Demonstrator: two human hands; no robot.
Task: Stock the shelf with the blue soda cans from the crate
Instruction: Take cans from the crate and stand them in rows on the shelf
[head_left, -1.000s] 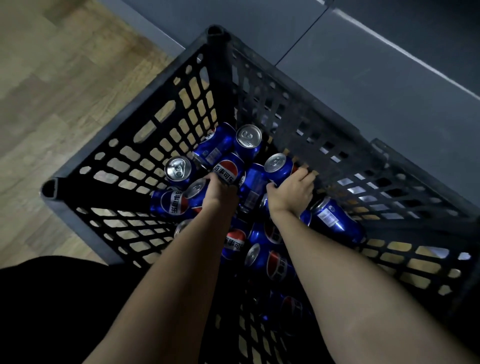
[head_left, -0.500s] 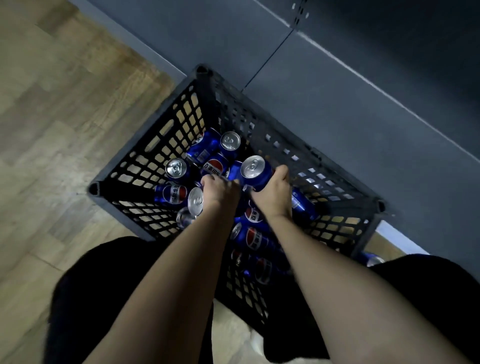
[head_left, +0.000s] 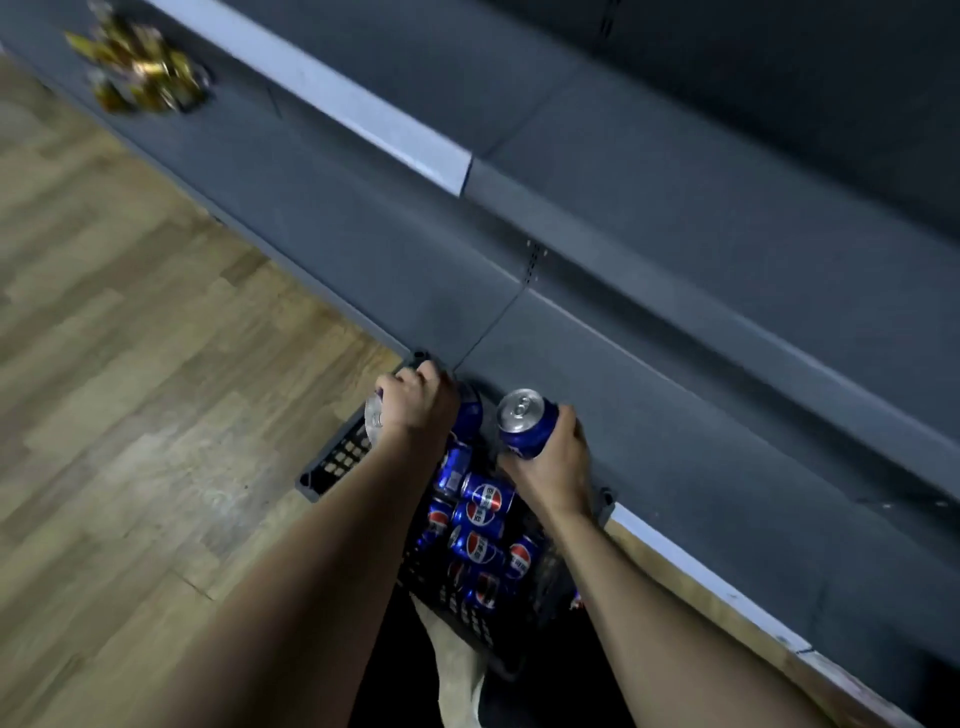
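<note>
Over the black crate (head_left: 332, 467), our left hand (head_left: 418, 405) grips a blue can (head_left: 470, 410), our right hand (head_left: 553, 462) grips another can (head_left: 524, 423); beyond our knuckles, bare grey shelf (head_left: 701, 405).

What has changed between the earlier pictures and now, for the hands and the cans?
Both hands have risen out of the crate, each with a blue can: the left hand grips one can, the right hand another can, now lifted toward the shelf. The other cans still lie in the crate.
</note>
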